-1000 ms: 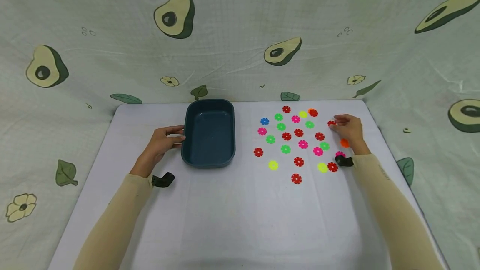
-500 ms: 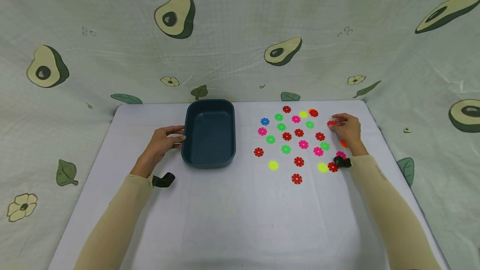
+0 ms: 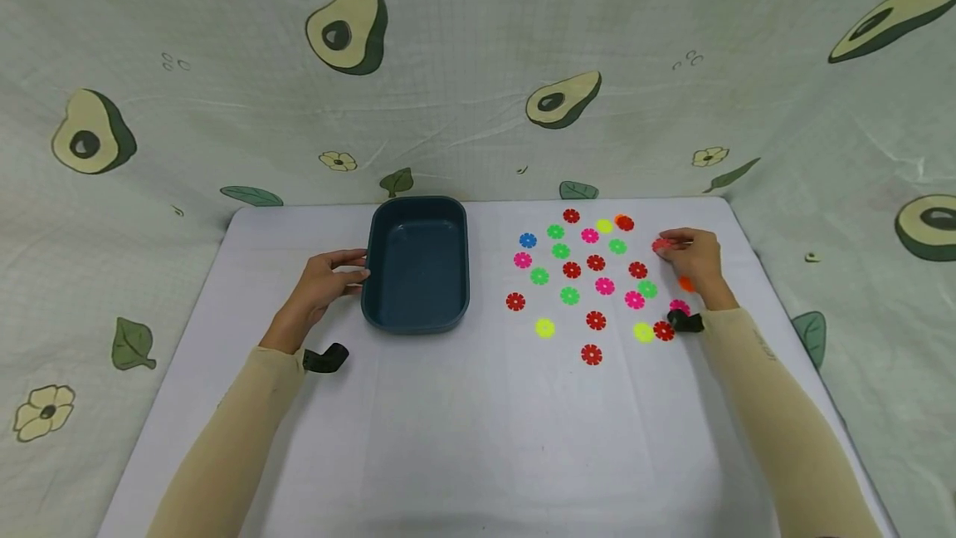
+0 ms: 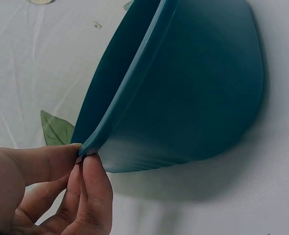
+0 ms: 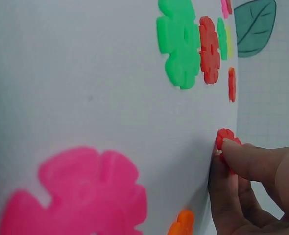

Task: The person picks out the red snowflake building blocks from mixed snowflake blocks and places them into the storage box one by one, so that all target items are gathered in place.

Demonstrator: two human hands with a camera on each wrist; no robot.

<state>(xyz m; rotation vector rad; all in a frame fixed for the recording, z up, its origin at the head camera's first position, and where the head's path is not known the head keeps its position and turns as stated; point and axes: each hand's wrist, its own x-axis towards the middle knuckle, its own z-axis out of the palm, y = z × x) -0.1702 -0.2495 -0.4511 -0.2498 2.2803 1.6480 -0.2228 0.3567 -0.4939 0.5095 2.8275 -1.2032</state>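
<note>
In the head view, a dark teal plastic tray point(image 3: 416, 272) stands left of the middle of the white table. My left hand point(image 3: 317, 287) is at its left side; the left wrist view shows thumb and fingers pinching the tray's rim point(image 4: 134, 83). Toward the table's far right, my right hand point(image 3: 696, 262) pinches a red flower-shaped disc point(image 3: 660, 246) between thumb and fingers. In the right wrist view this red disc point(image 5: 225, 136) is partly covered by the thumb and close to the tabletop. An orange disc point(image 3: 685, 284) lies just below that hand, partly hidden.
Several notched discs lie scattered between tray and right hand, among them a blue disc point(image 3: 528, 240), a green disc point(image 3: 570, 295), a yellow disc point(image 3: 545, 328) and a pink disc point(image 3: 604, 286). A patterned cloth point(image 3: 463, 139) rises behind the table. Each wrist carries a black mount.
My right hand has shifted only slightly, its fingers staying at the red disc. The left hand and the tray have kept their places.
</note>
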